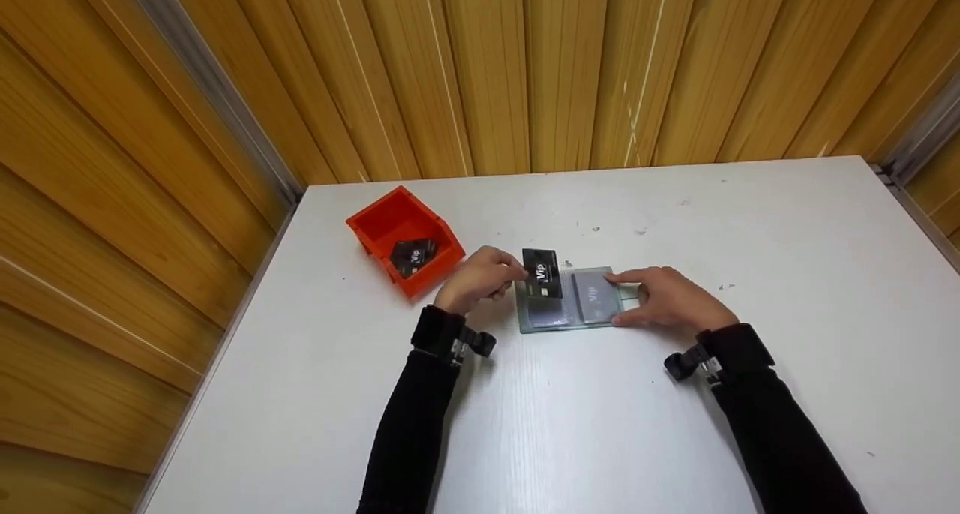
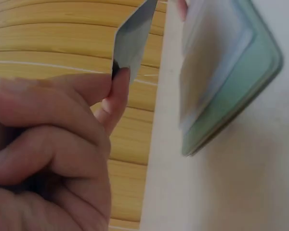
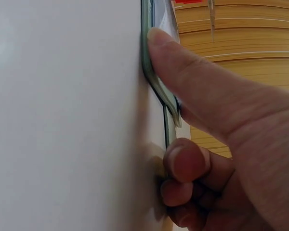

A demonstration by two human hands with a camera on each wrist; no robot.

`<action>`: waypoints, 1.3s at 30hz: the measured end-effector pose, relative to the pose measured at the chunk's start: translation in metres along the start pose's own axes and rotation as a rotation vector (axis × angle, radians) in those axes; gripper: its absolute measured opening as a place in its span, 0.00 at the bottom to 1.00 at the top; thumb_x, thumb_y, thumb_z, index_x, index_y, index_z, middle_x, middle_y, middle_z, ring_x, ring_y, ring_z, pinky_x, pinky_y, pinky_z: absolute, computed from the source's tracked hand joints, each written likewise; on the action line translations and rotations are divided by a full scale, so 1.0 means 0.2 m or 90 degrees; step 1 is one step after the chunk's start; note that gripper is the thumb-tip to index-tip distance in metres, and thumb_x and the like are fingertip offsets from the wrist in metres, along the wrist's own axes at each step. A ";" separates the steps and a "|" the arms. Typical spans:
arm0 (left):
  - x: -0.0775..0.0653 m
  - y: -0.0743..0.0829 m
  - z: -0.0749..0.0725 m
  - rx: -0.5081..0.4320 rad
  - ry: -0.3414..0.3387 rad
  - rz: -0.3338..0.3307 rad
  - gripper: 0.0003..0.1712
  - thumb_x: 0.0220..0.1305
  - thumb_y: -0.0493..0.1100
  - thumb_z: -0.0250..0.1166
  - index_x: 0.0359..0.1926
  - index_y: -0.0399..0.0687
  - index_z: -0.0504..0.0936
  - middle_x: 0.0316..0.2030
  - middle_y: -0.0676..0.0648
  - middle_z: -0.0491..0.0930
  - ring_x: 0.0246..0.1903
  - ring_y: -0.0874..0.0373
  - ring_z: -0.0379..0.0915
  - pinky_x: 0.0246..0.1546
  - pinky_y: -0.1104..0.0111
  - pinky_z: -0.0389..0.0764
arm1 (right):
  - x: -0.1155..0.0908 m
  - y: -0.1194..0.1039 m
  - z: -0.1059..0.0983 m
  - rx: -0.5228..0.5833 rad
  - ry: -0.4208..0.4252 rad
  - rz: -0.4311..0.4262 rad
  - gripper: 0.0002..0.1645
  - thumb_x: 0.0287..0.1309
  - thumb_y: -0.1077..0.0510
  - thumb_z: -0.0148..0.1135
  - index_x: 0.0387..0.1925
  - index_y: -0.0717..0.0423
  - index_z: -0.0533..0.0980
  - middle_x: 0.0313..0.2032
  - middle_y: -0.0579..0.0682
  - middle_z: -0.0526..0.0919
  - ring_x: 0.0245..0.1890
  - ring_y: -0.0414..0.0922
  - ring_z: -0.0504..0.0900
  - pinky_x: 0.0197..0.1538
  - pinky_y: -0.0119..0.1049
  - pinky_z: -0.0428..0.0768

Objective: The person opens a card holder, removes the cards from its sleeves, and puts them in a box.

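Note:
My left hand (image 1: 481,278) pinches a black card (image 1: 542,272) marked "Vip" by its left edge, between thumb and fingertip. The card is tilted over the left part of an open card holder (image 1: 550,317) with clear sleeves and a green edge. In the left wrist view the pale back of the card (image 2: 134,42) faces the camera, apart from the holder (image 2: 236,101). Another "Vip" card (image 1: 594,298) shows through the holder's right sleeve. My right hand (image 1: 670,298) grips the holder's right side, thumb on the near corner and fingers at the far one.
Left of the holder stands a red bin (image 1: 386,225) with several black cards (image 1: 413,256) in it. All this is on a white table (image 1: 585,424), with wood-look panels (image 1: 487,71) along its back and left sides.

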State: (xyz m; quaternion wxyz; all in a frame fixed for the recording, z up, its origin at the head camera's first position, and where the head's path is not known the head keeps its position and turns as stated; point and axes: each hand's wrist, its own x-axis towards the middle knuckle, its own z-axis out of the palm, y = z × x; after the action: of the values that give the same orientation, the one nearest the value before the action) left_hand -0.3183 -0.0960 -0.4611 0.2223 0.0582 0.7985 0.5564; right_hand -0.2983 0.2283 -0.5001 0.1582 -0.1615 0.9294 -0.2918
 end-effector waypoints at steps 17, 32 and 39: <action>-0.11 -0.08 -0.44 0.239 0.761 0.072 0.12 0.75 0.42 0.58 0.48 0.40 0.84 0.36 0.41 0.86 0.38 0.44 0.80 0.40 0.55 0.78 | -0.02 0.01 0.01 0.016 -0.006 -0.012 0.48 0.51 0.46 0.81 0.71 0.52 0.73 0.30 0.48 0.72 0.35 0.45 0.69 0.36 0.36 0.64; -0.02 -0.22 -0.44 0.613 0.616 -0.060 0.27 0.69 0.37 0.53 0.65 0.28 0.75 0.70 0.34 0.64 0.79 0.42 0.46 0.81 0.51 0.38 | -0.01 0.01 0.00 0.015 -0.005 -0.021 0.47 0.52 0.45 0.81 0.72 0.51 0.73 0.31 0.48 0.73 0.35 0.45 0.70 0.37 0.36 0.65; -0.01 -0.24 -0.42 0.680 0.536 -0.083 0.25 0.70 0.39 0.56 0.64 0.33 0.79 0.72 0.37 0.64 0.82 0.45 0.37 0.81 0.51 0.30 | -0.01 0.00 0.00 0.005 -0.002 -0.018 0.48 0.52 0.46 0.81 0.72 0.51 0.72 0.31 0.48 0.72 0.35 0.46 0.70 0.38 0.37 0.66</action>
State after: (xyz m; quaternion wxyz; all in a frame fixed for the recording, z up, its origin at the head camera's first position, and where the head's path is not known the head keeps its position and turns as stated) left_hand -0.3435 -0.1875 -0.4814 -0.1335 -0.1101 0.9838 0.0464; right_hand -0.2965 0.2298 -0.4999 0.1559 -0.1744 0.9257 -0.2972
